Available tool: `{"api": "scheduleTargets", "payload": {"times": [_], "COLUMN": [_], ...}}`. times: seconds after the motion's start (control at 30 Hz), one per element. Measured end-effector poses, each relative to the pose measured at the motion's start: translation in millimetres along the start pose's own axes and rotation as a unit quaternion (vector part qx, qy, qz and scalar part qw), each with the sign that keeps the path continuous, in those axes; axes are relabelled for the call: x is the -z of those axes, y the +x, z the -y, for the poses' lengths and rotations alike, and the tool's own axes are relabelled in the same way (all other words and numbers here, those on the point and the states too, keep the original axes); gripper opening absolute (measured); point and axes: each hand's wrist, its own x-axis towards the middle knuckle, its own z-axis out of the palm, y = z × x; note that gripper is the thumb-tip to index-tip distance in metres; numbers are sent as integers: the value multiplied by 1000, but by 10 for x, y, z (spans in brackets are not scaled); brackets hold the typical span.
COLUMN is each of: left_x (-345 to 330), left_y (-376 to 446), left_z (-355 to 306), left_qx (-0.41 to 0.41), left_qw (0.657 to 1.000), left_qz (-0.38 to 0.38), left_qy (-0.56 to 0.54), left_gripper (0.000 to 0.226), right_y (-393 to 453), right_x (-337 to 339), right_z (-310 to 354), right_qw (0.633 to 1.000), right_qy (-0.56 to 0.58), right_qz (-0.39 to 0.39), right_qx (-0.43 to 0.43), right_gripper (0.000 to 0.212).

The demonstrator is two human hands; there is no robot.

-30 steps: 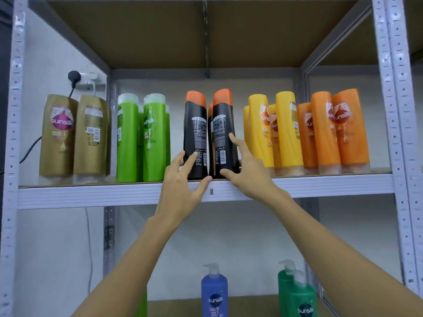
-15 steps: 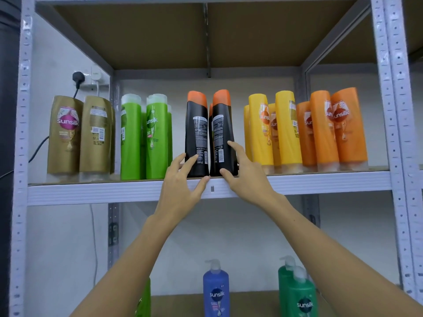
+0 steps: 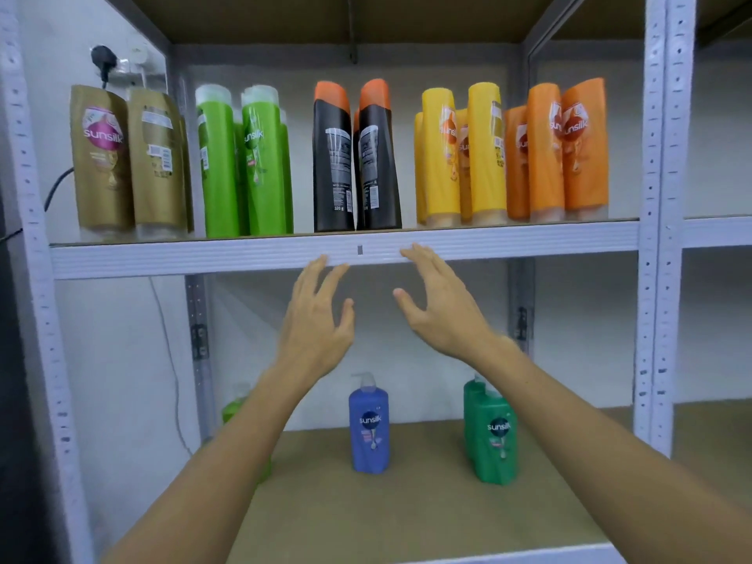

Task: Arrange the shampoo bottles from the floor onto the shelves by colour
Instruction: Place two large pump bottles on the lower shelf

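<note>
Your left hand (image 3: 317,319) and right hand (image 3: 437,307) hang spread and empty below the shelf (image 3: 162,256); the two black bottles (image 3: 356,156) stand upright on it, orange caps up.

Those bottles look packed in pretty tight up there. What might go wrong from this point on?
Three risks, judging by the shelf now:
1. The black bottles stand close to the front edge of the upper shelf; a nudge might tip them off.
2. The yellow bottles and orange bottles crowd together, so one knock may topple several.
3. Both hands, left hand and right hand, are open just below that edge and may brush it.
</note>
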Motion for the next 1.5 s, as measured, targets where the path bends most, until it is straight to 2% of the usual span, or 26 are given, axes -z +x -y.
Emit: {"api": "scheduleTargets", "payload": {"times": [0.37, 0.57, 0.67, 0.87, 0.97, 1.03, 1.2, 1.37, 1.5], "left_x": [-518, -1067, -1355, -1870, -2052, -2171, -2447, -2539, -2526], "left_y": [-1264, -2084, -2479, -3304, -3759, -4088, -4879, -5571, -6097], "left_z": [-290, -365, -382, -381, -392, -382, -301, -323, -300], "left_qx": [107, 163, 200, 238, 281, 305, 360, 372, 365], "left_qw": [976, 940, 912, 876, 839, 814, 739, 680, 618], "left_qz": [144, 240, 288, 363, 420, 454, 549, 621, 689], "left_qy": [-119, -178, -214, -209, -203, -195, -154, -116, -101], "left_gripper": [45, 55, 58, 50, 52, 53, 57, 60, 73], "right_y": [-1438, -2352, -2815, -3723, -4184, -4508, -5298, -6056, -6618], "right_x": [-182, -354, -494, -791, -957, -1072, -1292, -1437, -1502], "right_z": [-448, -778, -963, -1326, -1476, -1585, -1828, -1932, -2008], "right_qw": [993, 983, 974, 945, 927, 913, 846, 772, 722], "right_qy": [9, 16, 22, 37, 29, 20, 43, 40, 18], "right_qz": [30, 54, 71, 118, 148, 173, 239, 265, 302], "right_qx": [-117, -174, -213, -303, -343, -370, -475, -576, -622], "right_gripper": [58, 54, 53, 52, 55, 56, 58, 62, 77]}}
